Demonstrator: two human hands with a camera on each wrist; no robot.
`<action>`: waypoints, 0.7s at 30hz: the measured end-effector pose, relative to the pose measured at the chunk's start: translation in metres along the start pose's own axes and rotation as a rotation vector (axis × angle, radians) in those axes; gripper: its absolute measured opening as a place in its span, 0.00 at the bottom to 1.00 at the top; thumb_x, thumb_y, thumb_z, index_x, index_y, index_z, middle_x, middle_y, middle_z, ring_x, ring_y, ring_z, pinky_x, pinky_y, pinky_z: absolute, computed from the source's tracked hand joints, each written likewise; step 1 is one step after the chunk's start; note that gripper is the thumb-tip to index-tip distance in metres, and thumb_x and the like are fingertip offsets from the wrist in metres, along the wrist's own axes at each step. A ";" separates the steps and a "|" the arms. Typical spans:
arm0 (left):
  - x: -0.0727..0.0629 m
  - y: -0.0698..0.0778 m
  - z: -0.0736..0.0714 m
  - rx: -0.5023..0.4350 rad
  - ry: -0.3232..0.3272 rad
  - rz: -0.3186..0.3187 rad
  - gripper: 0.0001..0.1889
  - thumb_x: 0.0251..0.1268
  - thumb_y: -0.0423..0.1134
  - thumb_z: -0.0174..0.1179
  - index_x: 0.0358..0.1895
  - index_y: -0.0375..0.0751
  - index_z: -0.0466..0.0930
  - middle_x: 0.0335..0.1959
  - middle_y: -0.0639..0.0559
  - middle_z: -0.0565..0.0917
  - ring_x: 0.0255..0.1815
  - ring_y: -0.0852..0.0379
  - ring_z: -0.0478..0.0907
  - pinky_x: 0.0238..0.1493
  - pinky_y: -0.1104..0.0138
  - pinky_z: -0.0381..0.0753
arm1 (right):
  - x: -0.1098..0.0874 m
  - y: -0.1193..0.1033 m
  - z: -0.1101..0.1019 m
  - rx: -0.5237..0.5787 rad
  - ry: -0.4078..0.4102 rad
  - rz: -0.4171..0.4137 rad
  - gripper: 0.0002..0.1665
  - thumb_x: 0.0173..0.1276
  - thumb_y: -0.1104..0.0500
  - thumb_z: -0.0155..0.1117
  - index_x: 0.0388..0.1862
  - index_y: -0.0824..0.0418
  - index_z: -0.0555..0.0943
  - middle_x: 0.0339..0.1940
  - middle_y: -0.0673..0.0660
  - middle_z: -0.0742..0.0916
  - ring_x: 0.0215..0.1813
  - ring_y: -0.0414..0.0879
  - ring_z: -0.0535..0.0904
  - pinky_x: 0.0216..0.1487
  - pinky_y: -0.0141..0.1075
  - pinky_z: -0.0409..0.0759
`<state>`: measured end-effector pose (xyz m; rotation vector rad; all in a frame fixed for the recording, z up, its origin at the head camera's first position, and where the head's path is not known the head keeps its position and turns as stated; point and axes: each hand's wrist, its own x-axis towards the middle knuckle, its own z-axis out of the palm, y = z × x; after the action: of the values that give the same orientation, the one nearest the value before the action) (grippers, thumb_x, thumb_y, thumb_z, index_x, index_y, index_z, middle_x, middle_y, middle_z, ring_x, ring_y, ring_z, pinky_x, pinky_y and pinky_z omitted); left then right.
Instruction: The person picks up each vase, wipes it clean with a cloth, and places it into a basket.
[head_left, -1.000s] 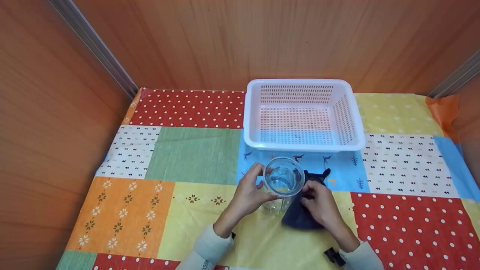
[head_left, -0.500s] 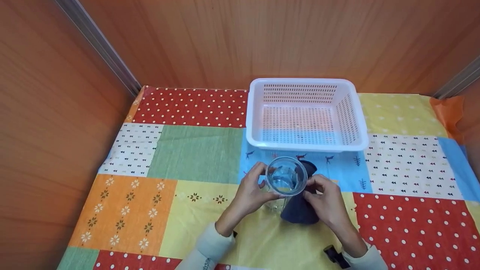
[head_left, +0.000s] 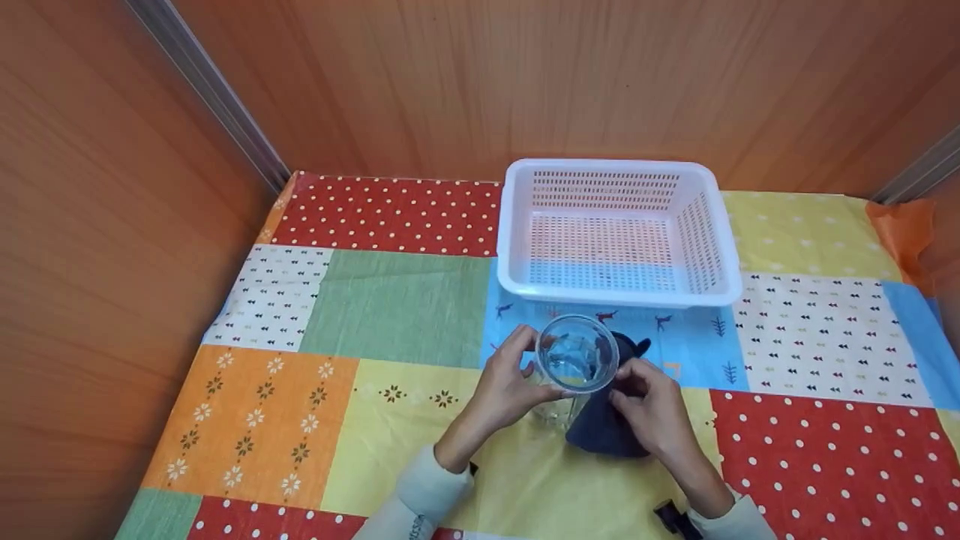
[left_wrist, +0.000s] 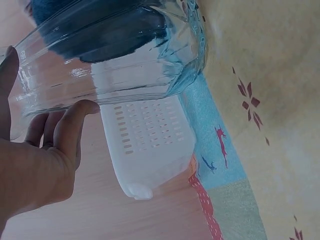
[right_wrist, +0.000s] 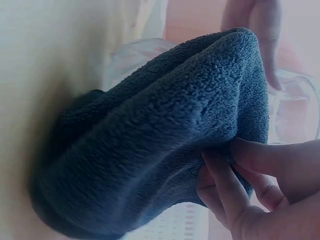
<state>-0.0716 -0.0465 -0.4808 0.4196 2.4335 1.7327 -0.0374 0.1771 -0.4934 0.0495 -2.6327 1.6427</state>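
In the head view my left hand (head_left: 506, 390) grips a clear glass jar (head_left: 576, 356) near its rim, thumb on the near side. The jar's round mouth faces up toward the camera. At its right side my right hand (head_left: 654, 409) pinches a dark blue-grey cloth (head_left: 604, 433), which hangs along the jar. Fuzzy and towel-like, the folded cloth (right_wrist: 160, 130) fills the right wrist view, with thumb and fingers on its edge. Through the glass (left_wrist: 125, 82) in the left wrist view the dark cloth shows on the far side. Part of the jar's lower body is hidden by my left hand and the cloth.
A white perforated plastic basket (head_left: 619, 298) stands just beyond the hands. A patchwork-print tablecloth (head_left: 409, 307) covers the table. Wood-look panels (head_left: 450, 90) rise behind and to the left.
The cloth shifts to and fro along the jar's right side with my right hand; its upper end folded in, then spread out again. My left hand keeps its grip on the jar.
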 end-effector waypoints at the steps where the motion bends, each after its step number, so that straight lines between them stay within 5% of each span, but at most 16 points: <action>1: 0.000 0.000 0.000 0.006 0.001 0.002 0.29 0.49 0.40 0.86 0.53 0.47 0.78 0.53 0.55 0.79 0.57 0.54 0.77 0.53 0.51 0.87 | 0.000 0.002 0.001 0.001 -0.002 0.003 0.15 0.61 0.81 0.69 0.35 0.64 0.80 0.40 0.57 0.85 0.45 0.47 0.86 0.45 0.32 0.86; 7: 0.000 0.001 0.000 0.009 -0.004 -0.013 0.30 0.50 0.39 0.85 0.54 0.48 0.78 0.54 0.56 0.79 0.58 0.54 0.77 0.55 0.54 0.87 | 0.000 0.008 0.002 0.006 -0.006 0.001 0.16 0.61 0.82 0.69 0.36 0.65 0.80 0.40 0.58 0.85 0.47 0.52 0.86 0.47 0.37 0.87; 15: -0.001 0.001 0.000 -0.009 -0.015 -0.017 0.31 0.51 0.39 0.84 0.57 0.48 0.78 0.57 0.47 0.80 0.59 0.53 0.76 0.58 0.51 0.86 | -0.001 -0.002 -0.002 0.034 0.007 0.001 0.15 0.61 0.83 0.68 0.36 0.65 0.82 0.39 0.57 0.85 0.45 0.45 0.85 0.46 0.29 0.85; 21: -0.001 0.001 -0.001 -0.009 -0.005 -0.021 0.30 0.50 0.39 0.85 0.56 0.48 0.78 0.55 0.52 0.80 0.58 0.54 0.77 0.57 0.51 0.87 | 0.002 -0.018 -0.007 0.082 0.021 0.000 0.15 0.62 0.82 0.68 0.36 0.64 0.85 0.39 0.55 0.84 0.45 0.43 0.84 0.51 0.39 0.89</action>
<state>-0.0705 -0.0472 -0.4802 0.3959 2.4166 1.7324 -0.0382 0.1757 -0.4739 0.0339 -2.5490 1.7411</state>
